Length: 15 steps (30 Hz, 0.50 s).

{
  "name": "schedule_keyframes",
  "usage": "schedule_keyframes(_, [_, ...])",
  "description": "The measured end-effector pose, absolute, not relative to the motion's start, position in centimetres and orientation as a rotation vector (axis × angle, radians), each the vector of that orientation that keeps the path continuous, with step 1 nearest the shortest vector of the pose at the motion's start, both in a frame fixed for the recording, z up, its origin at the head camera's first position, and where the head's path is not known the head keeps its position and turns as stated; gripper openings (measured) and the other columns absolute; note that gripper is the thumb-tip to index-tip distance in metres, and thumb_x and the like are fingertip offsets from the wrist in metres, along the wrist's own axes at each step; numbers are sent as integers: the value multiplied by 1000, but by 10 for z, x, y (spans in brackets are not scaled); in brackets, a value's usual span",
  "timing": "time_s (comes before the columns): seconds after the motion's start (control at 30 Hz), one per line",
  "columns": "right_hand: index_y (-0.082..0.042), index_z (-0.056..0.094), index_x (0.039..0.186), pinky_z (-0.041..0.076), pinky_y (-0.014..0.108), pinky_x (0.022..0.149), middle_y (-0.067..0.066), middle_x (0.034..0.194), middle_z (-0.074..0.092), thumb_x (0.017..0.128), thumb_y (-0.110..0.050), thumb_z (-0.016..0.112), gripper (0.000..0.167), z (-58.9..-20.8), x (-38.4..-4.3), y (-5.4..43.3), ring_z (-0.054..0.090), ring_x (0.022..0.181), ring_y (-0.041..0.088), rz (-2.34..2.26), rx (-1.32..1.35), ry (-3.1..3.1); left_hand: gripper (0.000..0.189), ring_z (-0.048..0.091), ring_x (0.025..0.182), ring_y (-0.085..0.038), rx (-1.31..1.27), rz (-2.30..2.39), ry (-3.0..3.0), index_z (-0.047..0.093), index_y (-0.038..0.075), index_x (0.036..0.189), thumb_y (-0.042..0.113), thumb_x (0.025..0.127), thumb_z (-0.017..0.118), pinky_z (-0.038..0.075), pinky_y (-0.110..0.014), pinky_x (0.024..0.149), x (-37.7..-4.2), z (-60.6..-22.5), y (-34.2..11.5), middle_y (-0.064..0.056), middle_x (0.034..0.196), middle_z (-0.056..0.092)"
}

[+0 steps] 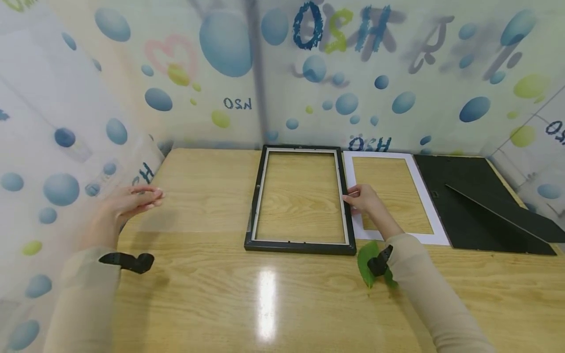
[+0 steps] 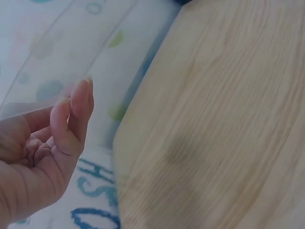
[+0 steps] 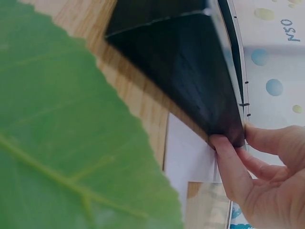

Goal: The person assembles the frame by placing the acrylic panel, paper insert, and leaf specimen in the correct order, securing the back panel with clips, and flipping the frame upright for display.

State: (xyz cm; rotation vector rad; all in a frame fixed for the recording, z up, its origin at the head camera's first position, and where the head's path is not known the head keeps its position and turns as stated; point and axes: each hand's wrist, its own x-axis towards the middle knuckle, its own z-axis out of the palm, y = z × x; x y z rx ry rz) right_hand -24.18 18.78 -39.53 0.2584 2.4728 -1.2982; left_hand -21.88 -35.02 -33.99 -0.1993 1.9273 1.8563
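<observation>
A black picture frame (image 1: pixel 300 247) with a pale inner lip lies on the wooden table, its opening showing wood grain. My right hand (image 1: pixel 365 200) grips the frame's right side, thumb on one face and fingers around the outer edge. In the right wrist view the fingertips pinch the dark frame (image 3: pixel 176 71) near a white mat (image 3: pixel 190 148). My left hand (image 1: pixel 137 202) is raised near the table's left edge, its fingers loosely bent and thumb near them. Nothing plainly shows in the left hand (image 2: pixel 47 152) in the left wrist view.
Right of the frame lies the white mat (image 1: pixel 434 220), then a black backing board (image 1: pixel 468 196) with its stand flap (image 1: pixel 507 211) sticking up. Green leaves (image 1: pixel 366 263) lie under the right wrist. A printed curtain (image 1: pixel 309 98) rises behind the table (image 1: pixel 198 294) and along its sides.
</observation>
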Motion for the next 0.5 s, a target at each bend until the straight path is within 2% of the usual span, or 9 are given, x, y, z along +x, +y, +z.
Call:
schedule_keyframes(0.33, [9, 40, 129, 57, 32, 73, 27, 122, 48, 93, -14, 50, 44, -394, -241, 186, 56, 90, 22, -1277, 262, 2479, 16, 67, 70, -2, -177, 1898, 1812, 58, 17, 83, 5, 91, 52, 51, -9, 60, -231, -357, -285, 8, 80, 71])
schedule_keyframes(0.5, [9, 40, 129, 57, 33, 74, 26, 121, 48, 93, -14, 50, 44, -394, -241, 185, 55, 90, 22, -1280, 269, 2478, 9, 67, 71, -3, -169, 1890, 1808, 53, 13, 89, 5, 92, 50, 51, -10, 60, -234, -361, -257, 8, 80, 71])
